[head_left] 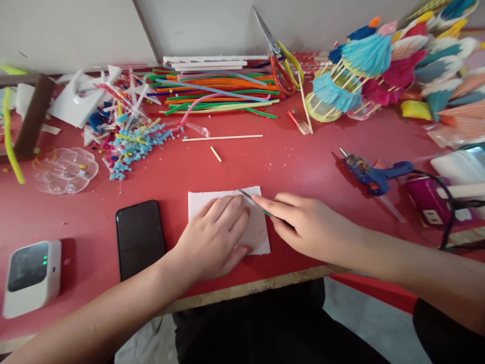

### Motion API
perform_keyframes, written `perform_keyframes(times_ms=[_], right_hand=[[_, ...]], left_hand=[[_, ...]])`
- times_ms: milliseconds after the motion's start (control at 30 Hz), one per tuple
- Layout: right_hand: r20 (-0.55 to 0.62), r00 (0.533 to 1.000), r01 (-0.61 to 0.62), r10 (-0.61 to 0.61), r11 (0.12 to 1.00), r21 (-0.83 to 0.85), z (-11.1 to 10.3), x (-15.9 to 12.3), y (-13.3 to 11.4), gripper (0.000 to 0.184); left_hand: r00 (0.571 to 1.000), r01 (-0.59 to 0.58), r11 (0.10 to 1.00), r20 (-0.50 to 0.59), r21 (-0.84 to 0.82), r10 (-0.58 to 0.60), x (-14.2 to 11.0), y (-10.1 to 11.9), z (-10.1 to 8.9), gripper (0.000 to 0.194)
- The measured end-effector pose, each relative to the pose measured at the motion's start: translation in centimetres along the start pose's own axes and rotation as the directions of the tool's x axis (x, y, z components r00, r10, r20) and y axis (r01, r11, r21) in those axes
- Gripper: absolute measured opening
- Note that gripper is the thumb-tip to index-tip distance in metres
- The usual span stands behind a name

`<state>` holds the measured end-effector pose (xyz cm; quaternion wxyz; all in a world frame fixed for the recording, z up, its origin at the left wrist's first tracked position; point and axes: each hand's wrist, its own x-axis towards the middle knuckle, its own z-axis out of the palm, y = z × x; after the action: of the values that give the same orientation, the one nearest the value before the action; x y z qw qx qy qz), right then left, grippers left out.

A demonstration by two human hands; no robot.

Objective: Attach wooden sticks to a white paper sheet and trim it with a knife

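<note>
A white foam or card sheet (261,237) lies on the red table close to its front edge. My left hand (217,235) rests flat on the sheet, fingers stretched out, covering much of it. In my right hand (303,222) is a craft knife (246,194), the forefinger laid along its back. The thin metal blade points left and lies over the sheet near its far edge, just beyond my left fingertips. Most of the handle is hidden in the grip; a bit of green shows. A black phone (139,237) lies left of my left hand.
Behind are a thin stick (223,137), pipe cleaners (220,88) and scissors (278,50). Scraps (129,146) and a clear plastic tray (66,171) are at left, above a white device (32,278). A blue glue gun (379,174) and paper umbrella-like crafts (366,55) stand right.
</note>
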<state>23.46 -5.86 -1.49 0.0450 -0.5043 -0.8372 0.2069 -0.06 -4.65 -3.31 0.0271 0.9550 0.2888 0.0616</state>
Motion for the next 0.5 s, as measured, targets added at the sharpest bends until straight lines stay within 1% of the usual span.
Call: perform_keyframes(times_ms=[100,300,400,500], right_hand=[[0.008,1.0,0.023,-0.022,0.998,-0.05,-0.14,-0.1,-0.21,0.054],[0.024,0.999,0.025,-0.022,0.991,-0.131,-0.23,-0.17,-0.39,0.056],[0.034,0.999,0.03,-0.024,0.982,-0.188,-0.17,-0.19,-0.45,0.058],[0.072,0.997,0.027,-0.009,0.968,-0.25,-0.18,-0.14,-0.77,0.062]], left_hand=[[1.0,0.015,1.0,-0.007,0.016,-0.014,-0.12,0.01,0.0,0.052],[1.0,0.022,0.999,0.012,0.027,-0.022,-0.13,-0.01,-0.02,0.054],[1.0,0.02,0.999,-0.003,0.04,-0.02,-0.05,-0.06,0.11,0.064],[1.0,0.02,0.999,-0.015,0.049,-0.019,0.02,-0.1,0.26,0.071]])
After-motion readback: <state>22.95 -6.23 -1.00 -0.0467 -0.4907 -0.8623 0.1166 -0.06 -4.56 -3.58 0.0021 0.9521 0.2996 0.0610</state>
